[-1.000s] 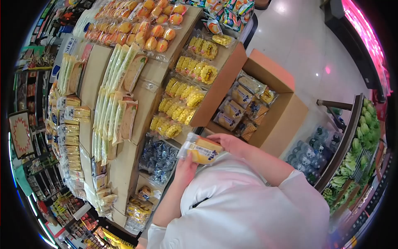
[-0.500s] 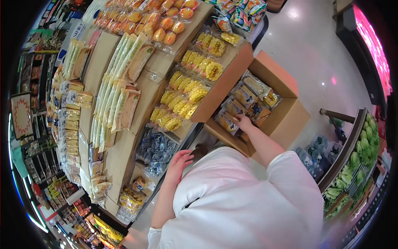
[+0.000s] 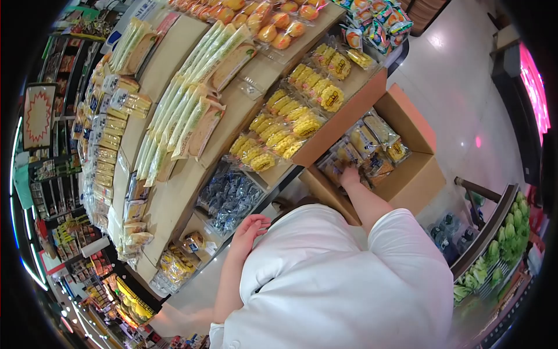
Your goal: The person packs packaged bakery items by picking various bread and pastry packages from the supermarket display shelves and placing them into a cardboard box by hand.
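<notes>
My right hand reaches down into an open cardboard box. Its fingers are partly hidden among clear-wrapped baked goods, touching a blurred bread packet at the near left side. Whether they grip it I cannot make out. Beside the hand lie more packets with blue labels, such as a wrapped bread, and a yellow packet near the far wall. My left hand hangs in front of my white shirt, near the shelf edge, fingers loosely bent and a little apart, holding nothing.
A stepped display shelf on the left carries yellow wrapped pastries, long bread packs and round buns. Below are dark blue packets. A rack with green vegetables and bottles stands at right.
My right hand has gone deeper among the packets, its fingers now less visible. The left hand's fingers have curled in slightly. The view has shifted, so the shelf and box appear further right.
</notes>
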`<state>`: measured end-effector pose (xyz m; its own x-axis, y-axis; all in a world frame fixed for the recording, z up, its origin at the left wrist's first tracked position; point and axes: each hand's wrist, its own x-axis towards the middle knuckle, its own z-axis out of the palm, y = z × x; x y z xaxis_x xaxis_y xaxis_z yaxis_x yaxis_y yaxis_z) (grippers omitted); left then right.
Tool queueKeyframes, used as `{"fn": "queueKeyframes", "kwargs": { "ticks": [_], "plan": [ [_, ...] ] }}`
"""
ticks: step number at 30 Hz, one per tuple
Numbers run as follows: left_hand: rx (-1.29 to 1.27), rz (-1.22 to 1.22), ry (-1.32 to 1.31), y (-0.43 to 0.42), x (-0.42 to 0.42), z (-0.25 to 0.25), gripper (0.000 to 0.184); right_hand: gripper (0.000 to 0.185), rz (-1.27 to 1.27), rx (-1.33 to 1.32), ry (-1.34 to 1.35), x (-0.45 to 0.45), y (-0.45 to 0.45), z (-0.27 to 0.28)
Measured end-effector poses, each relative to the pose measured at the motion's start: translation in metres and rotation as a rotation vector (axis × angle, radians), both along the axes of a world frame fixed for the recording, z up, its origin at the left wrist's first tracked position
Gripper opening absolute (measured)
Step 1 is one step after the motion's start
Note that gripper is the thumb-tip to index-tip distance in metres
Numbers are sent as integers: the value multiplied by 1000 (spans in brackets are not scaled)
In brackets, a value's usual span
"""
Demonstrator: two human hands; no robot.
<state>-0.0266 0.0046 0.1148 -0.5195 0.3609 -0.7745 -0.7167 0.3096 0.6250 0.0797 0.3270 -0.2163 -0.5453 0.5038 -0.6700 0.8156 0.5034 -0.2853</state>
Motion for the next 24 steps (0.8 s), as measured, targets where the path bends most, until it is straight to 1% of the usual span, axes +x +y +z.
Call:
{"fn": "queueKeyframes", "kwargs": {
  "ticks": [3, 4, 6, 7, 8, 9, 10, 11, 12, 13, 14, 15, 17, 19, 20, 21, 23, 24],
  "plan": [
    [21, 2, -10, -18, -1, -1, 23, 64, 53, 98, 153, 11, -7, -26],
    [28, 5, -9, -26, -3, 0, 23, 64, 78, 122, 222, 10, -8, -22],
    [53, -34, 47, -44, -6, -2, 23, 64, 1, -67, 44, 0, -4, -4],
    [57, -41, 85, -57, -9, -3, 23, 64, 32, 45, 111, 5, -8, -17],
    [72, -57, 145, -71, -14, -5, 23, 62, 104, 98, 284, 18, -7, -43],
    [41, -77, 275, -89, -18, -6, 23, 57, -2, 50, 326, 14, -11, -8],
    [9, -101, 403, -107, -23, -6, 22, 51, -89, 70, 435, 17, -12, -18],
    [-23, -133, 526, -125, -30, -4, 21, 46, -128, 104, 555, 18, -13, -10],
    [-169, -185, 653, -142, -38, 9, 20, 43, -236, -10, 523, 15, -16, 20],
    [-201, -167, 742, -163, -49, 17, 20, 42, -303, -20, 714, 22, -13, -1],
    [-230, -153, 826, -187, -59, 23, 19, 40, -365, 60, 697, 21, -22, 30],
    [-257, -138, 906, -209, -71, 30, 19, 38, -416, 40, 792, 23, -27, 43],
    [-429, -110, 1100, -252, -98, 43, 22, 37, -506, 138, 860, 30, -42, 65],
    [-743, -234, 1434, -299, -132, 59, 30, 36, -542, 123, 1009, 33, -67, 95],
    [-865, -208, 1504, -320, -148, 64, 34, 36, -561, 114, 1080, 36, -81, 107],
    [-987, -184, 1570, -341, -165, 66, 39, 36, -561, 119, 1089, 36, -97, 119],
    [-1158, -158, 1658, -379, -198, 64, 44, 36, -567, 136, 1099, 40, -129, 140],
    [-1174, -176, 1644, -391, -210, 63, 45, 37, -565, 123, 1095, 42, -148, 148]
  ]
}}
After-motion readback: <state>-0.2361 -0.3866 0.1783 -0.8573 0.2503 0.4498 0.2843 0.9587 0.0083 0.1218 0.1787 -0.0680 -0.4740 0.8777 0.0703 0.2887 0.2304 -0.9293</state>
